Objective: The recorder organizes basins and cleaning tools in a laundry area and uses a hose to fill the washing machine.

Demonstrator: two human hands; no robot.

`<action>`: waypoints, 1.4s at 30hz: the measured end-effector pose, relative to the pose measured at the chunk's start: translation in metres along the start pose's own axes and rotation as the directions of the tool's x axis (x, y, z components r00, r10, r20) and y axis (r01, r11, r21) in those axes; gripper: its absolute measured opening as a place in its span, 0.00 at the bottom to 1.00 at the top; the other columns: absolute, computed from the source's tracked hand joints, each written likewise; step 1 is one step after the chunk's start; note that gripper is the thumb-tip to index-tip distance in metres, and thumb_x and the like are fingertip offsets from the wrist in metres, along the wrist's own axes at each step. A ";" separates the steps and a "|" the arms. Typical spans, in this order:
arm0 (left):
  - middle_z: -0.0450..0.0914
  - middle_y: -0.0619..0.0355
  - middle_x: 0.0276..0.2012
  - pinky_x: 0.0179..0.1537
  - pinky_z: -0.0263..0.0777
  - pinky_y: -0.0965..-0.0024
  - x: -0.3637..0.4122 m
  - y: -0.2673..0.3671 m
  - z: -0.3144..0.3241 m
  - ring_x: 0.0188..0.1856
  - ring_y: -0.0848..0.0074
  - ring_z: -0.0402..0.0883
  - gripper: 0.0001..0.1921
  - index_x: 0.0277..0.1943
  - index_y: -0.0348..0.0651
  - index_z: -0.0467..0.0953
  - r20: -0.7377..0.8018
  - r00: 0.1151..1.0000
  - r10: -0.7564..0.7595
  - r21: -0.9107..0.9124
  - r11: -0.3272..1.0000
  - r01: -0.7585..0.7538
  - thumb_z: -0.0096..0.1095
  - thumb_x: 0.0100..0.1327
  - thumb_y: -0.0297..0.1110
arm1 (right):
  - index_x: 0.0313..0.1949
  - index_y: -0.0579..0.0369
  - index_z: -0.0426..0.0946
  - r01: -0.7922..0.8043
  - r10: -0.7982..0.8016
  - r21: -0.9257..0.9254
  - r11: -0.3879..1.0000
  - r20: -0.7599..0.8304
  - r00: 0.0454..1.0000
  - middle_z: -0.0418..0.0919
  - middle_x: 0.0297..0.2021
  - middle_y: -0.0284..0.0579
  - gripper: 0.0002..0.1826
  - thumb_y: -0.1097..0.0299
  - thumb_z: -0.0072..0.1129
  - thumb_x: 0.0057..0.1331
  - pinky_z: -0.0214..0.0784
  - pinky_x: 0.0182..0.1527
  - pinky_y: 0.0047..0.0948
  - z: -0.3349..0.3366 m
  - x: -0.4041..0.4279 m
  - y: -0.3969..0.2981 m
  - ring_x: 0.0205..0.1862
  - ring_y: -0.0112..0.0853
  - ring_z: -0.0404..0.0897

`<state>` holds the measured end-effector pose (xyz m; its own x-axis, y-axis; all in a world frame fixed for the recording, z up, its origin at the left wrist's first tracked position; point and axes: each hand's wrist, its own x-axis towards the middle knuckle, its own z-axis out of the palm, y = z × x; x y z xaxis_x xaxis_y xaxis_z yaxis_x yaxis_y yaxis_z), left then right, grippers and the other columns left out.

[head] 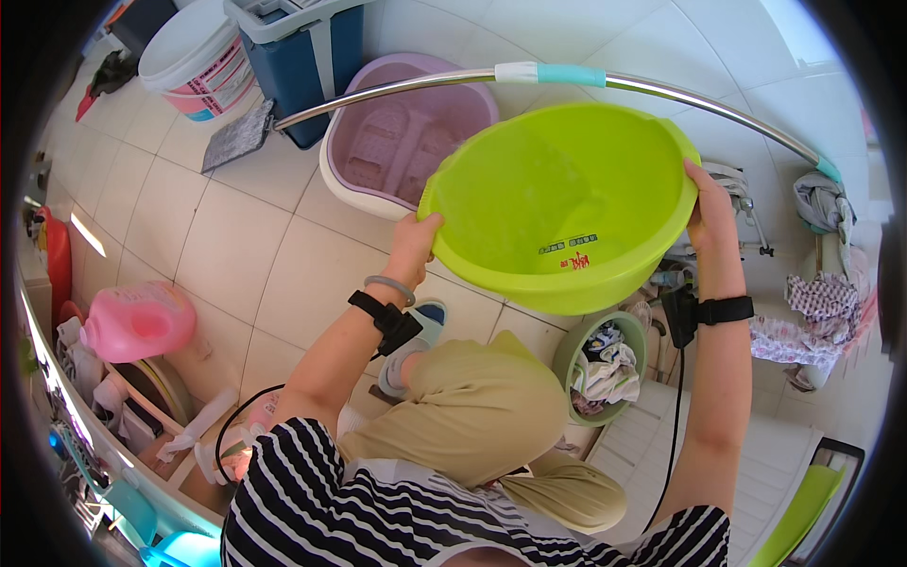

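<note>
A large lime-green plastic basin is held up in front of me, tilted so that its inside faces me. No clothes or other objects show in it; red and dark printing marks its inner wall. My left hand grips the rim at the left, thumb on top. At the opposite side, my right hand has hold of the rim. Behind the basin, a purple and white foot-bath tub stands on the floor, partly covered by it. Below the basin's right side is a green bucket with crumpled clothes inside.
A flat mop with a long metal pole spans the far side. Nearby stand a blue mop bucket and a white pail. A pink detergent jug is at left. Cloths hang by pipes at right, near a white ribbed board.
</note>
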<state>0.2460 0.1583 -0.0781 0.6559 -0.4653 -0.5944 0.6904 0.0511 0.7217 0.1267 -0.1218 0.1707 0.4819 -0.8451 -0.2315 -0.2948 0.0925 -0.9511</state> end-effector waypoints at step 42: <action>0.75 0.42 0.38 0.40 0.71 0.64 -0.018 0.057 0.087 0.40 0.60 0.77 0.20 0.44 0.28 0.63 0.170 0.958 0.230 0.343 0.898 -0.276 0.60 0.50 0.28 | 0.56 0.62 0.63 -0.542 0.579 0.328 0.774 -0.018 0.815 0.71 0.52 0.48 0.19 0.67 0.45 0.68 0.67 0.53 0.35 -0.158 -0.045 0.221 0.52 0.38 0.73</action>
<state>0.2471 0.0929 0.0047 0.7353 -0.5843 -0.3436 0.3343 -0.1284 0.9337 -0.0904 -0.1466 0.0031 0.2077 -0.6450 -0.7354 -0.2188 0.7022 -0.6776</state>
